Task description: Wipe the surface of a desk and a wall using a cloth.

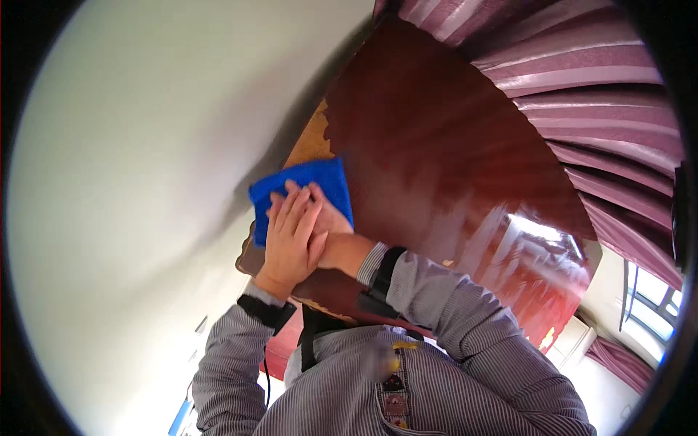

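Note:
A folded blue cloth (332,182) lies on a dark red-brown table top (425,136), against the white wall at its left edge. My right hand (334,220) presses flat on the cloth, its fingers partly hidden. Across the back of it rests my left hand (289,234), fingers slightly apart and pointing away from me. Black bands circle both wrists over striped sleeves. Beyond the cloth, the table's surface coating has come off along the wall side, baring a yellowish patch (310,140).
The white wall (136,136) borders the table on the left. Mauve striped curtains (589,109) hang along the far and right edge. Light glares off the table's right part. A window (651,297) shows at the lower right. Chipped spots mark the near edge.

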Motion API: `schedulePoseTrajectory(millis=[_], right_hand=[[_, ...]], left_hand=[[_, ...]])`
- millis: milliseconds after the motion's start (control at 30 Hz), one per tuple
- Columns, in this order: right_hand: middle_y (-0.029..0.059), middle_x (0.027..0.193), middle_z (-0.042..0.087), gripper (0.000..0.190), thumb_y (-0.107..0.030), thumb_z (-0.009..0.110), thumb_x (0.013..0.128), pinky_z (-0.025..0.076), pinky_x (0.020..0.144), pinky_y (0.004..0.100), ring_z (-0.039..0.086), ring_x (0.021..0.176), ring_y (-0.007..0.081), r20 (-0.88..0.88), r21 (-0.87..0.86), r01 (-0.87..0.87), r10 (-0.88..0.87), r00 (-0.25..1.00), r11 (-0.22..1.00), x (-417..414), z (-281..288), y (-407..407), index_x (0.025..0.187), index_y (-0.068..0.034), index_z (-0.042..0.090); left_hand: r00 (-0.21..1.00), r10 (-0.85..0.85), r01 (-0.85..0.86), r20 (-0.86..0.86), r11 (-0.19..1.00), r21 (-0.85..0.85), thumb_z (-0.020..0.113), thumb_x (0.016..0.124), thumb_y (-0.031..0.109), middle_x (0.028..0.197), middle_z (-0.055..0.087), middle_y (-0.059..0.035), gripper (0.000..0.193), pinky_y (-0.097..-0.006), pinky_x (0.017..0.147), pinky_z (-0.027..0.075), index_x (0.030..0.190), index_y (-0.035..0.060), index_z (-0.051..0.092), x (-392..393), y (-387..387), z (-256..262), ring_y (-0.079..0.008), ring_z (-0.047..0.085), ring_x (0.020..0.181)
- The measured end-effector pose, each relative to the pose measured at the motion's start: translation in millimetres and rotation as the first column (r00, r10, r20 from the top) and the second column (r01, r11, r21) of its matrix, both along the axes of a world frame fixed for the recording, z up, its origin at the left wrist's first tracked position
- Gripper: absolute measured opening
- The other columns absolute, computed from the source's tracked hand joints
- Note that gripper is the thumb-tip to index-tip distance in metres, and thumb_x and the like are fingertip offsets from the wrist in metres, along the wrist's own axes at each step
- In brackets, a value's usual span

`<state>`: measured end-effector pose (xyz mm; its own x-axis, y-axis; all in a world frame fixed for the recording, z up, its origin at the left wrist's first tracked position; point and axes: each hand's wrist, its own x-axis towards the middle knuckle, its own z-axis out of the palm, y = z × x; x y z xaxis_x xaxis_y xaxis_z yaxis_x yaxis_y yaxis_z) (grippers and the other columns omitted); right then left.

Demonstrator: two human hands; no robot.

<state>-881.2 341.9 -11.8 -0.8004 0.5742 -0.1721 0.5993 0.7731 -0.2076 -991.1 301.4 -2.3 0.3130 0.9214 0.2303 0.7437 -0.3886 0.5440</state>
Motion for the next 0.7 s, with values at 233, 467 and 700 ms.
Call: schedulePoseTrajectory(millis=[233, 467, 700], right_hand=[[0.0125, 0.134, 0.045, 0.057, -0.041, 0.054, 0.089, 0.022, 0.105, 0.0511, 0.031, 0.129, 0.0331, 0.143, 0.102, -0.363, 0.347, 0.927, 0.926, -13.9, 7.6, -81.3, 0.137, -0.013, 0.039], [0.0099, 0.149, 0.023, 0.071, -0.044, 0.048, 0.081, 0.014, 0.11, 0.0502, 0.016, 0.138, 0.0334, -0.119, -0.285, -0.281, 0.256, 0.959, 0.916, 48.8, 2.3, -57.9, 0.141, -0.012, 0.029], [0.0111, 0.148, 0.025, 0.069, -0.042, 0.049, 0.082, 0.016, 0.11, 0.0508, 0.02, 0.137, 0.0344, -0.012, 0.065, 0.122, -0.122, 0.992, 0.99, 81.8, -8.7, 35.8, 0.141, -0.013, 0.029]], left_hand=[[0.982, 0.135, -0.155, -0.131, 0.975, -0.159, 0.052, 0.084, 0.028, 0.138, 0.037, -0.0218, 0.051, -0.0544, 0.106, 0.02, 0.128, 0.0024, 0.047, -12.6, -115.0, -2.8, -0.0391, 0.03, 0.132], [0.997, 0.072, -0.074, -0.016, 0.977, -0.201, 0.056, 0.083, 0.038, 0.142, 0.035, -0.0163, 0.056, -0.054, 0.107, 0.015, 0.13, 0.0088, 0.047, 35.3, -92.9, -11.7, -0.0382, 0.028, 0.132], [0.976, -0.157, 0.16, -0.148, 0.987, 0.007, 0.05, 0.088, 0.034, 0.139, 0.037, -0.021, 0.048, -0.0534, 0.105, 0.023, 0.128, 0.0082, 0.048, 67.5, 56.7, -20.9, -0.0378, 0.031, 0.131]])
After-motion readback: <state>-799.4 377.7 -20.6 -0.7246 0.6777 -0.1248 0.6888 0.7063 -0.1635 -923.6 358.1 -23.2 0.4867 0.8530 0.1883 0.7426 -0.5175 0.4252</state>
